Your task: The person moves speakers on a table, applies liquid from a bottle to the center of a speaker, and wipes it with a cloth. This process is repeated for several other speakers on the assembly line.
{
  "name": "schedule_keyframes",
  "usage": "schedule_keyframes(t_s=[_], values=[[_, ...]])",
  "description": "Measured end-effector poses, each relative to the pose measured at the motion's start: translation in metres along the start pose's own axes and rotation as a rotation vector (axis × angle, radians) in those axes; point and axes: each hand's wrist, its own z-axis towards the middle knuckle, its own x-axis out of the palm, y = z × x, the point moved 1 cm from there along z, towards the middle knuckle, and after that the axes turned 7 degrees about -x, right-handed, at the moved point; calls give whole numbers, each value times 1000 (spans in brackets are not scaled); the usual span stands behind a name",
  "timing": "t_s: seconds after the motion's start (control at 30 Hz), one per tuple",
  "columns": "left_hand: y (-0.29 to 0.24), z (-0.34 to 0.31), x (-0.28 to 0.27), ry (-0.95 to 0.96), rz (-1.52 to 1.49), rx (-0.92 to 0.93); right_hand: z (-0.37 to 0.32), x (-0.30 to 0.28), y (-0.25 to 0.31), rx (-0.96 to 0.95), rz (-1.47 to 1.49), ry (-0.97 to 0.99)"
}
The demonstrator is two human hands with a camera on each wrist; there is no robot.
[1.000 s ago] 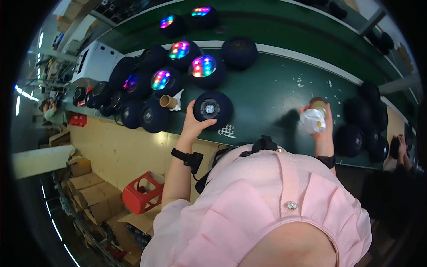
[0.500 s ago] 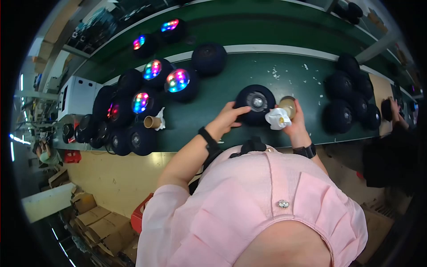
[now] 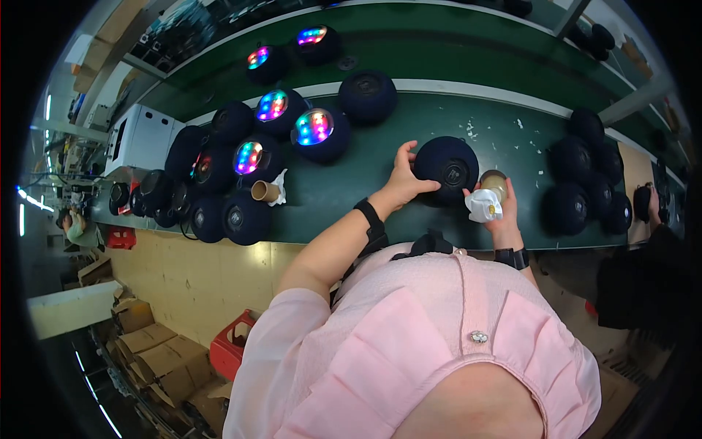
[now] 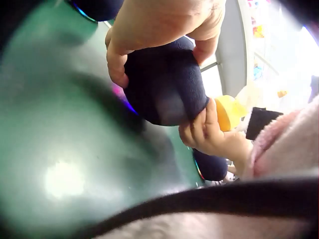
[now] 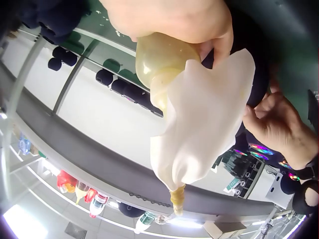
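My left hand (image 3: 400, 183) grips the left side of a dark round speaker (image 3: 446, 164), fingers behind it and thumb on its front ring. In my right hand (image 3: 504, 219) is a yellowish glue bottle (image 3: 494, 184) with white cloth (image 3: 484, 206) around its neck, right beside the speaker. The right wrist view shows the bottle (image 5: 159, 59) gripped, its narrow tip poking out of the cloth (image 5: 204, 114). In the left wrist view the speaker (image 4: 164, 84) is tilted above the green bench, with fingers of both hands touching it.
Left on the bench (image 3: 307, 219) stand several dark speakers, some with lit coloured tops (image 3: 314, 126), and a cardboard roll (image 3: 265, 192) with white tissue. More speakers (image 3: 567, 208) cluster at the right. A red stool (image 3: 232, 344) and cartons (image 3: 172, 362) lie beyond the front edge.
The speaker went from the left part of the bench across to beside the bottle in my right hand, and its face has turned. My left hand moved with it, keeping hold.
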Motion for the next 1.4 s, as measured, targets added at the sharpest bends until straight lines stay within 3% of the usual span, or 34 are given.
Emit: schedule_keyframes(t_s=[0.13, 0.2, 0.3, 0.53, 0.6, 0.67, 0.73, 0.8, 0.9, 1.0, 1.1, 1.17, 1.2, 1.27, 1.4], values=[[20, 23, -5, 104, 129, 63, 5, 0, 4, -28, 9, -24], [-1, 9, 2, 198, -161, -119, 0, 3, 4, -35, -52, 4], [-13, 0, 7, 183, -259, -275, -9, 9, 4, 1, -1, -10], [-14, 3, 7, 158, -116, -153, 7, -10, 10, 16, 112, -6], [-17, 4, 3, 129, -115, -314, 5, -7, 14, -78, 102, -88], [-22, -1, 2, 139, -94, -331, -2, 3, 20, -159, 55, -94], [-21, -4, -6, 197, -99, -529, -8, 9, 25, -232, 6, -106], [-22, -8, -10, 225, -62, -564, -9, 15, 35, -485, -124, -16], [-15, -12, -12, 256, 39, -616, -7, 26, 39, -661, -156, 62], [-17, -21, -6, 276, 112, -527, 1, 36, 42, -786, -186, 123], [-19, -25, 0, 118, 240, -436, -4, 59, 34, -959, -281, 107], [-24, -22, 2, -161, 886, 554, -4, 66, 32, -976, -304, 138], [-26, -21, 5, -165, 885, 552, -3, 68, 32, -998, -320, 169], [-34, -19, 12, -134, 956, 741, 5, 69, 31, -977, -308, 179], [-35, -12, 15, -148, 1045, 779, 5, 75, 27, -947, -283, 162]])
